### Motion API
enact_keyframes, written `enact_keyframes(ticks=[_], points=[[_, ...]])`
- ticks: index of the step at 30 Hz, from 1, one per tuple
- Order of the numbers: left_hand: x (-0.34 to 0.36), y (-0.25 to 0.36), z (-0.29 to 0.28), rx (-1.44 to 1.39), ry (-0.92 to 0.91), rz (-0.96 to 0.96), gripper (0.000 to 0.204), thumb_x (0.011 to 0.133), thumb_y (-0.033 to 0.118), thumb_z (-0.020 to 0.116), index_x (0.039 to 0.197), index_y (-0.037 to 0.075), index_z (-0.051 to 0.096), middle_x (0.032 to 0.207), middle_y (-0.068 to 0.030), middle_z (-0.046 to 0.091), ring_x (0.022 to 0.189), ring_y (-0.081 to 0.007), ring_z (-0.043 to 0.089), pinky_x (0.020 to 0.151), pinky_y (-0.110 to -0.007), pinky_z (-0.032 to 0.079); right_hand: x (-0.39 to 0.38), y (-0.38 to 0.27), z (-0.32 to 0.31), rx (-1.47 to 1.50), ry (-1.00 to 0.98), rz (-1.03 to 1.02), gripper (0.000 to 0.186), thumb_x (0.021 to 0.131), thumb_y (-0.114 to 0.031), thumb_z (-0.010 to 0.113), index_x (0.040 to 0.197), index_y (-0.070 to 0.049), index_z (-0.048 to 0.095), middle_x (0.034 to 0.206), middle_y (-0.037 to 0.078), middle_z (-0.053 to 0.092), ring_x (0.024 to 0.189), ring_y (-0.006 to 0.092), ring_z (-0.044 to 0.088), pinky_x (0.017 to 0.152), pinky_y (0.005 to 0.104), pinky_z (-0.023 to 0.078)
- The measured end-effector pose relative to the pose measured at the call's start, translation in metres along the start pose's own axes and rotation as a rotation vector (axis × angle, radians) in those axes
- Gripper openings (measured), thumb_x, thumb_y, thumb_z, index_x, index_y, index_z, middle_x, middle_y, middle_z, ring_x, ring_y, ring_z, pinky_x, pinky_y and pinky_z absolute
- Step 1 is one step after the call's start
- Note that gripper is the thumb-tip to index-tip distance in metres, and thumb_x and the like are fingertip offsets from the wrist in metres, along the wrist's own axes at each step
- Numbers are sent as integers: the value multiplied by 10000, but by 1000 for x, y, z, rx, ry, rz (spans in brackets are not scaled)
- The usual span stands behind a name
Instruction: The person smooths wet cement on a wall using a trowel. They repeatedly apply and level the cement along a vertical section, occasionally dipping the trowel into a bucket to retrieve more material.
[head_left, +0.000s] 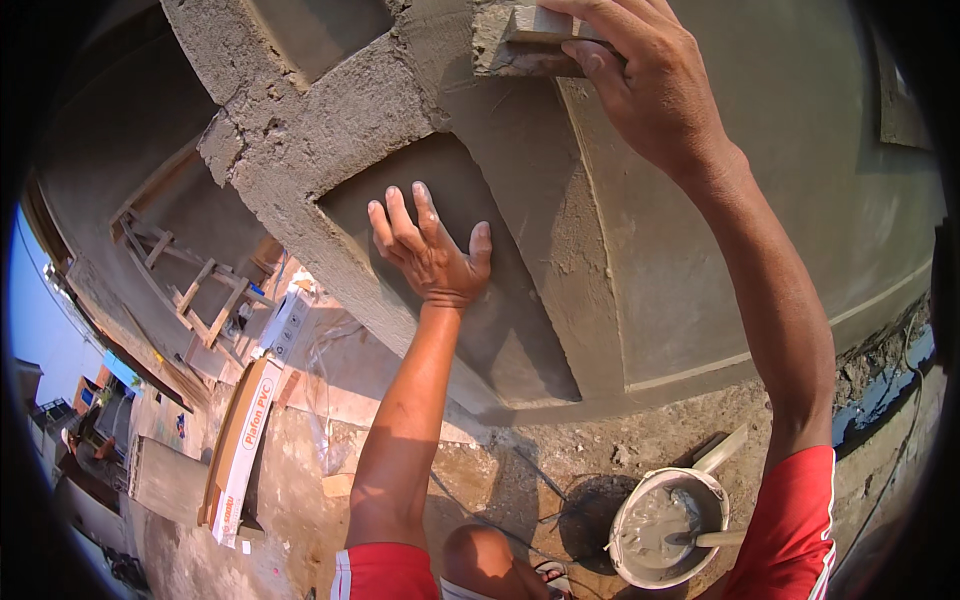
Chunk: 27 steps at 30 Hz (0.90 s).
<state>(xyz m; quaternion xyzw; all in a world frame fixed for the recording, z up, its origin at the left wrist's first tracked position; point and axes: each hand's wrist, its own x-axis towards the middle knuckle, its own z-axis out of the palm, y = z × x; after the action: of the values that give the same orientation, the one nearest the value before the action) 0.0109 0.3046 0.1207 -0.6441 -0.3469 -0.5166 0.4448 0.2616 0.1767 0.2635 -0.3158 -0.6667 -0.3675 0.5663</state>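
My left hand (428, 250) has its fingers spread against the recessed grey panel (490, 300) of a plastered wall and holds nothing. Higher up, at the top edge of the view, my right hand (655, 85) grips the handle of a mortar-stained plastering float (494, 50). The float lies against the plastered band beside the recess, and its upper part is cut off by the frame. Rough, crumbly-edged plaster (350, 120) frames the recess to the upper left.
A bucket (618, 545) of wet mortar (650, 522) stands on the ground at lower right, a tool handle (722, 538) sticking out. Long boxes (240, 450) lie at left, near a wooden frame (205, 300). A cable (540, 475) crosses the ground. Another person (95, 455) is far left.
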Motion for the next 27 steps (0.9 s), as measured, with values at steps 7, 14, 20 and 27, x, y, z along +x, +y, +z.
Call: enact_keyframes(ticks=[7, 14, 20, 27], points=[[1, 2, 0, -10, -6, -1, 806, 901, 593, 474, 1446, 7, 380, 1475, -213, 289, 1388, -465, 226, 1103, -569, 223, -56, 1, 20, -54, -159, -117, 281, 841, -60, 650, 1113, -133, 648, 990, 17, 612, 924, 234, 549, 802, 361, 490], [1, 1, 0, 6, 17, 23, 786, 896, 569, 474, 1439, 7, 389, 1473, -210, 288, 1387, -460, 222, 1097, -581, 226, -201, -32, 18, 4, -578, -80, 359, 835, -85, 647, 1175, -182, 589, 1133, 27, 547, 1054, 225, 513, 809, 364, 448], [1, 2, 4, 22, 10, 22, 797, 889, 561, 470, 1442, -5, 379, 1467, -208, 293, 1383, -459, 228, 1098, -581, 225, -286, -47, 4, 194, -844, 26, 368, 857, -85, 633, 1220, -133, 589, 1065, 56, 583, 1036, 246, 531, 811, 378, 453], [3, -1, -1, 61, -2, 44, 796, 885, 530, 466, 1452, -18, 359, 1470, -212, 282, 1390, -458, 224, 1102, -583, 228, -185, -30, -14, 1027, -55, 941, 448, 926, -163, 628, 1325, 6, 513, 1079, 151, 657, 906, 209, 650, 750, 336, 531]])
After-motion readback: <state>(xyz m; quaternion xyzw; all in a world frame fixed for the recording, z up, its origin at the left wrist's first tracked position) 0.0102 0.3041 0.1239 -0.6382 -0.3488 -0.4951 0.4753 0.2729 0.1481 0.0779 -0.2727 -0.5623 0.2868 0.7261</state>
